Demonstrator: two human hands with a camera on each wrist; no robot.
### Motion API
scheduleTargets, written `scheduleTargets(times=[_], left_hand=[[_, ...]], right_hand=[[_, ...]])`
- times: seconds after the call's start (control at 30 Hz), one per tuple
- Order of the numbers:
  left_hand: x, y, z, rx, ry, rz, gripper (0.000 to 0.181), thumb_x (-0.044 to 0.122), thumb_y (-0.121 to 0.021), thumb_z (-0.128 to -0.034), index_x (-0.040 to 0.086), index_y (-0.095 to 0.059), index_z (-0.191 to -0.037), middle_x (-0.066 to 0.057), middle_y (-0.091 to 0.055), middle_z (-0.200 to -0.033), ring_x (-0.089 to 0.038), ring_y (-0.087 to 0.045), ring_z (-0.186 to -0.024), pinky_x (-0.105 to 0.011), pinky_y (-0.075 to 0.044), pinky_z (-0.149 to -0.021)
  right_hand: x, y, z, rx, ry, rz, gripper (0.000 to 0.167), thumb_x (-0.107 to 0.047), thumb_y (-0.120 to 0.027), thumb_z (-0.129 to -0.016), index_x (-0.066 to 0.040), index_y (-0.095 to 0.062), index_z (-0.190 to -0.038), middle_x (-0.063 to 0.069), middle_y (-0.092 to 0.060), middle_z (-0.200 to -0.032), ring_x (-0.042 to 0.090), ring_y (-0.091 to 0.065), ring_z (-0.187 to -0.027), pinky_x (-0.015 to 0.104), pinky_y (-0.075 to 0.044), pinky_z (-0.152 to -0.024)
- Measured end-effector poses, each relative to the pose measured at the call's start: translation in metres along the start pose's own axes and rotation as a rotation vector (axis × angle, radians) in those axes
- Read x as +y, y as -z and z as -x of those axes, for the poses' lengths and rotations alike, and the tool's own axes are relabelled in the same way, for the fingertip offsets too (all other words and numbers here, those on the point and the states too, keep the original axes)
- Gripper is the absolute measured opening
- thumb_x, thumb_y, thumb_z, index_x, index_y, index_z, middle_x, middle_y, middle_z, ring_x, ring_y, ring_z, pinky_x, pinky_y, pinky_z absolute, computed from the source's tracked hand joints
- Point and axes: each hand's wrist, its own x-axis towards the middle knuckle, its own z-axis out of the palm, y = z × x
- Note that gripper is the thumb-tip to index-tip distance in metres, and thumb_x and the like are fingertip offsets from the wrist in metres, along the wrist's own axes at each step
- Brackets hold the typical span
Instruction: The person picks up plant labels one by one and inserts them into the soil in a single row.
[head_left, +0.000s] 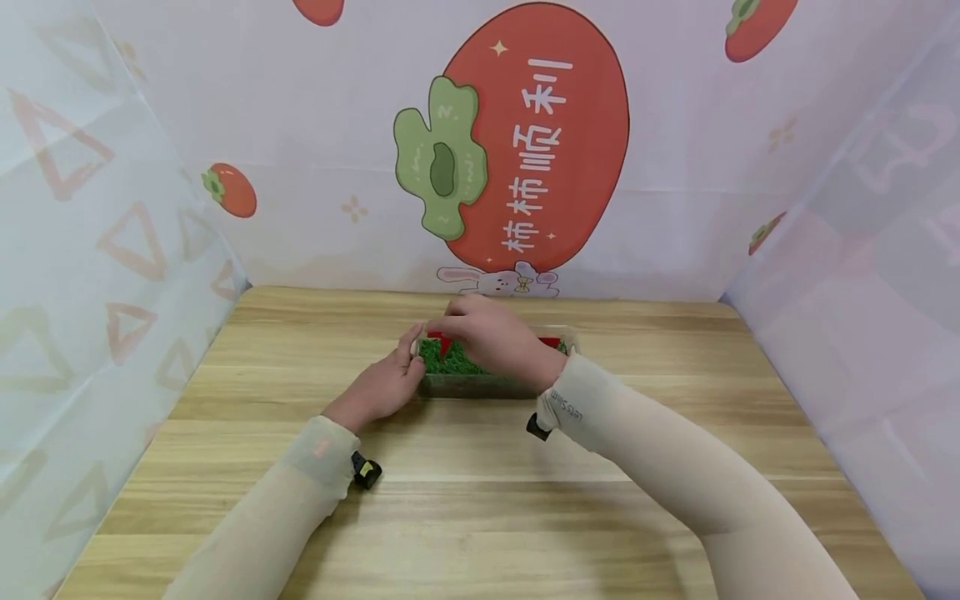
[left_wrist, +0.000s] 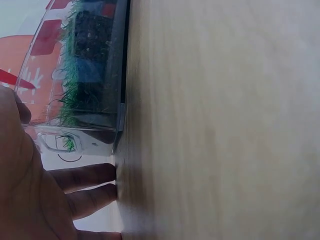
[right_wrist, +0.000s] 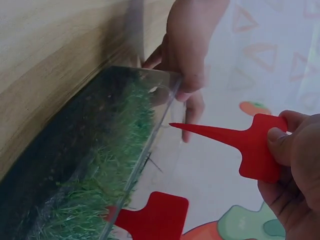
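Note:
My right hand (head_left: 491,333) pinches a red T-shaped plant label (right_wrist: 260,147) between thumb and fingers, above the left part of a clear plastic box (head_left: 468,388). In the right wrist view the label's pointed tip hangs clear of the box rim. Green grass (right_wrist: 95,197) grows from dark soil inside the box. Another red plant label (right_wrist: 167,215) stands in the grass, partly behind my right hand in the head view. At the box's left end my left hand (head_left: 382,383) touches the corner with its thumb; its other fingers (left_wrist: 90,176) are extended beside the end wall.
The box stands on a wood-grain table (head_left: 450,500) close to the patterned back wall (head_left: 330,100). Printed cloth panels also rise on the left and right sides. A small black camera (head_left: 366,471) is strapped at the left wrist, another black camera (head_left: 537,427) at the right.

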Motion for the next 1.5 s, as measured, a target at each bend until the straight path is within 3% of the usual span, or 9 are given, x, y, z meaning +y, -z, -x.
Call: scheduleTargets(times=[0.1,0.2,0.5,0.8,0.93,1.07,1.27,1.5], left_hand=[[0.000,0.000,0.000,-0.001,0.002,0.003,0.061,0.044,-0.017,-0.1081,0.034,0.015,-0.160,-0.017,-0.026,-0.163,-0.034,-0.059,-0.118,-0.054,-0.043,-0.100],[-0.001,0.000,0.001,-0.006,0.010,0.015,0.061,0.045,-0.017,-0.1080,0.037,0.015,-0.159,-0.016,-0.025,-0.164,-0.037,-0.056,-0.127,-0.055,-0.043,-0.103],[-0.001,0.000,0.001,-0.013,0.020,0.026,0.059,0.047,-0.016,-0.1074,0.041,0.016,-0.157,-0.013,-0.024,-0.164,-0.039,-0.047,-0.137,-0.056,-0.039,-0.109],[0.000,-0.001,0.000,-0.002,0.012,0.013,0.062,0.045,-0.017,-0.1077,0.030,0.011,-0.161,-0.016,-0.025,-0.164,-0.041,-0.049,-0.135,-0.057,-0.041,-0.106],[0.000,-0.001,-0.001,-0.002,0.020,0.009,0.063,0.046,-0.017,-0.1076,0.029,0.010,-0.162,-0.016,-0.026,-0.163,-0.037,-0.061,-0.118,-0.054,-0.044,-0.100],[0.000,-0.001,-0.001,-0.004,0.026,-0.003,0.062,0.046,-0.016,-0.1074,0.030,0.011,-0.161,-0.015,-0.027,-0.163,-0.032,-0.065,-0.099,-0.051,-0.046,-0.095],[0.000,-0.001,0.000,-0.006,0.025,0.018,0.061,0.046,-0.016,-0.1073,0.033,0.011,-0.161,-0.013,-0.026,-0.164,-0.038,-0.054,-0.130,-0.055,-0.042,-0.106],[0.001,-0.001,0.000,0.003,0.021,0.017,0.062,0.046,-0.016,-0.1072,0.029,0.008,-0.162,-0.013,-0.027,-0.163,-0.040,-0.052,-0.133,-0.056,-0.041,-0.107]], right_hand=[[0.002,-0.005,-0.006,-0.029,-0.021,0.027,0.040,0.002,-0.070,-0.088,-0.022,-0.075,-0.120,0.001,-0.067,-0.096,0.015,-0.059,-0.088,0.026,-0.053,-0.079],[0.007,-0.013,-0.009,-0.059,-0.042,0.054,0.040,0.002,-0.068,-0.089,-0.024,-0.075,-0.119,0.001,-0.065,-0.094,0.014,-0.058,-0.085,0.025,-0.052,-0.077],[0.014,-0.032,-0.009,-0.113,-0.066,0.018,0.046,0.005,-0.066,-0.089,-0.021,-0.073,-0.126,0.004,-0.066,-0.093,0.015,-0.055,-0.081,0.026,-0.051,-0.074],[0.013,-0.036,-0.011,-0.158,-0.089,0.025,0.043,0.002,-0.068,-0.091,-0.022,-0.072,-0.127,0.004,-0.066,-0.093,0.016,-0.056,-0.082,0.026,-0.052,-0.077],[0.012,-0.038,-0.012,-0.163,-0.105,0.036,0.041,0.000,-0.067,-0.092,-0.022,-0.072,-0.126,0.003,-0.067,-0.095,0.016,-0.058,-0.083,0.026,-0.053,-0.079],[0.012,-0.041,-0.012,-0.160,-0.112,0.026,0.040,0.000,-0.066,-0.093,-0.021,-0.073,-0.126,0.003,-0.067,-0.093,0.015,-0.057,-0.081,0.025,-0.053,-0.078],[0.012,-0.049,-0.012,-0.199,-0.129,0.040,0.041,0.000,-0.068,-0.091,-0.023,-0.073,-0.125,-0.001,-0.070,-0.095,0.012,-0.058,-0.081,0.023,-0.053,-0.081],[0.011,-0.051,-0.012,-0.211,-0.130,0.031,0.039,-0.002,-0.069,-0.092,-0.022,-0.073,-0.125,-0.002,-0.071,-0.100,0.012,-0.062,-0.087,0.024,-0.054,-0.086]])
